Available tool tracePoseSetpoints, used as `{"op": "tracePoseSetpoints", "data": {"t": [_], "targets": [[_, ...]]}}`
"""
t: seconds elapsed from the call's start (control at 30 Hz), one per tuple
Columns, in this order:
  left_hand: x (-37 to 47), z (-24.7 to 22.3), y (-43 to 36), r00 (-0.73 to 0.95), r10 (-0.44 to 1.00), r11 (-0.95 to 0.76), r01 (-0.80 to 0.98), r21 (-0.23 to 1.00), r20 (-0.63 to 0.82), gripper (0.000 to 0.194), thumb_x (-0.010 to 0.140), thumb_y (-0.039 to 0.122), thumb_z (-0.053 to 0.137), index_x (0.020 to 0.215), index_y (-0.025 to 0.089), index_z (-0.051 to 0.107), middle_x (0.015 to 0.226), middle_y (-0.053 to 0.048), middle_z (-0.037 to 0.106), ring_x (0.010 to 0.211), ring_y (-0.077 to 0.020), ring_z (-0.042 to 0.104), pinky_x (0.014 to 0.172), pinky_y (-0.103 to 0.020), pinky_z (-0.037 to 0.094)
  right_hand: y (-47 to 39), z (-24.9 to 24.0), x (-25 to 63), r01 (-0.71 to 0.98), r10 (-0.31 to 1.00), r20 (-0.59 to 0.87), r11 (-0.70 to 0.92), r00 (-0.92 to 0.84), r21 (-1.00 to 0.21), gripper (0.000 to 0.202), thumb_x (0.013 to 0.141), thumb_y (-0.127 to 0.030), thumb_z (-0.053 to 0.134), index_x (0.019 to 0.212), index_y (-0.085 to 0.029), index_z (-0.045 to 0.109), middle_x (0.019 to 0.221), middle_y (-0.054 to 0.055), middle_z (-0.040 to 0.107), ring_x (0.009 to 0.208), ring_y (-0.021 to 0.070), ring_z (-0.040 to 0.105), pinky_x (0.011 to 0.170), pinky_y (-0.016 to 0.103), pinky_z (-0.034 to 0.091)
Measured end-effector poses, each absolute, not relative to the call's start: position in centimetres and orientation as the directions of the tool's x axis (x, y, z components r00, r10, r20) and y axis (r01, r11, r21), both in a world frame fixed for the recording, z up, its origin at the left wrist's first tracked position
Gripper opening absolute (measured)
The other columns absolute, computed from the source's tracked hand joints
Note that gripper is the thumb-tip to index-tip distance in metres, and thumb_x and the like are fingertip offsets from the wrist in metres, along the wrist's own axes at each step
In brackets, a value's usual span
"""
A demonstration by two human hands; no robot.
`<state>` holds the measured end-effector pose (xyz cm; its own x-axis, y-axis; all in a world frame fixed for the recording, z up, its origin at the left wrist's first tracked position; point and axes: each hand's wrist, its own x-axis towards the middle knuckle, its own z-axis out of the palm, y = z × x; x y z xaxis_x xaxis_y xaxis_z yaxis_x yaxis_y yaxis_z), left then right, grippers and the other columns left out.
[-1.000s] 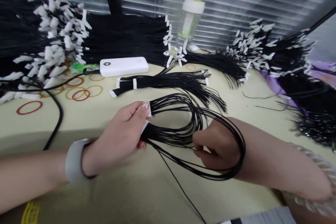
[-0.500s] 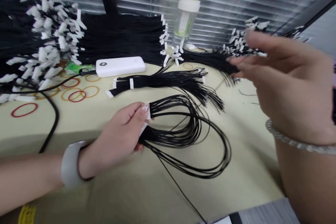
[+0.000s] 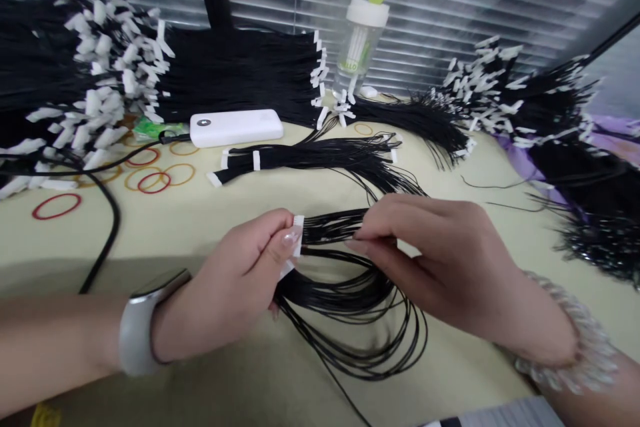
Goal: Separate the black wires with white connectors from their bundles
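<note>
The left hand (image 3: 235, 287) is pinching the white tagged end (image 3: 296, 240) of a looped bundle of black cords (image 3: 350, 293) between thumb and fingers, low in the middle of the pale yellow table (image 3: 200, 227). The right hand (image 3: 440, 260) is lying just beside it, fingertips pressed together on the upper strands close to the tags. The bundle's straight run is lying left to right between the two hands, tags pointing left, while the rest is sagging in an oval loop toward the near table edge. Open tabletop is showing to the left of the left hand and in front of the loop; a black cable (image 3: 107, 213) is curving across that left stretch. Just beyond the hands a second tied cord bundle (image 3: 310, 157) is lying crosswise, tags to the left, with a white power bank (image 3: 236, 127) behind it. Rubber bands (image 3: 155, 177) are lying scattered at the left. Heaps of tagged cords (image 3: 100, 73) are crowding the far and right edges, and a clear bottle (image 3: 361, 40) is standing upright by the blinds.
</note>
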<state>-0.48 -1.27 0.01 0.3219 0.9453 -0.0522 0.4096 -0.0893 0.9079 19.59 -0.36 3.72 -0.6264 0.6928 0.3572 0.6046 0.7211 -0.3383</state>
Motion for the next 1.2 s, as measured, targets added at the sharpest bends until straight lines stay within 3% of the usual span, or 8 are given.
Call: {"op": "tracePoseSetpoints", "data": {"t": [0.47, 0.67, 1.0, 1.2], "targets": [[-0.5, -0.2, -1.3, 0.365, 0.931, -0.213, 0.479, 0.852, 0.027, 0.03, 0.087, 0.036, 0.028, 0.063, 0.019, 0.035, 0.056, 0.006, 0.036, 0.049, -0.0054, 0.035, 0.047, -0.015, 0.033, -0.8, 2.3, 18.6, 0.604, 0.612, 0.386, 0.781, -0.69, -0.158, 0.008, 0.079, -0.013, 0.048, 0.077, -0.014, 0.056, 0.073, 0.002, 0.054, 0.07, 0.0097, 0.049, 0.061, 0.023, 0.039], [-0.6, -0.1, -1.4, 0.364, 0.931, -0.197, 0.457, 0.867, 0.02, 0.03, 0.087, 0.036, 0.028, 0.063, 0.018, 0.035, 0.054, 0.006, 0.036, 0.048, -0.0054, 0.035, 0.045, -0.015, 0.032, -0.7, 2.3, 18.7, 0.598, 0.58, 0.43, 0.794, -0.691, -0.109, 0.006, 0.076, -0.01, 0.05, 0.075, -0.014, 0.054, 0.076, 0.002, 0.056, 0.07, 0.0095, 0.049, 0.06, 0.023, 0.039], [-0.3, -0.1, -1.2, 0.355, 0.934, -0.113, 0.42, 0.9, -0.048, 0.031, 0.085, 0.037, 0.03, 0.062, 0.018, 0.038, 0.051, 0.006, 0.038, 0.044, -0.0056, 0.036, 0.041, -0.015, 0.032, -0.9, 2.7, 18.3, 0.556, 0.462, 0.437, 0.823, -0.772, 0.112, 0.015, 0.079, -0.012, 0.047, 0.07, -0.014, 0.058, 0.075, 0.003, 0.058, 0.067, 0.0115, 0.048, 0.059, 0.026, 0.039], [-0.3, 0.1, -1.2, 0.363, 0.931, -0.143, 0.448, 0.883, -0.034, 0.031, 0.085, 0.036, 0.031, 0.06, 0.018, 0.037, 0.053, 0.006, 0.038, 0.047, -0.0056, 0.035, 0.042, -0.015, 0.031, -1.0, 2.5, 18.0, 0.525, 0.428, 0.443, 0.842, -0.788, 0.12, 0.017, 0.079, -0.013, 0.046, 0.07, -0.013, 0.06, 0.071, 0.003, 0.057, 0.063, 0.0112, 0.047, 0.055, 0.026, 0.037]]}}
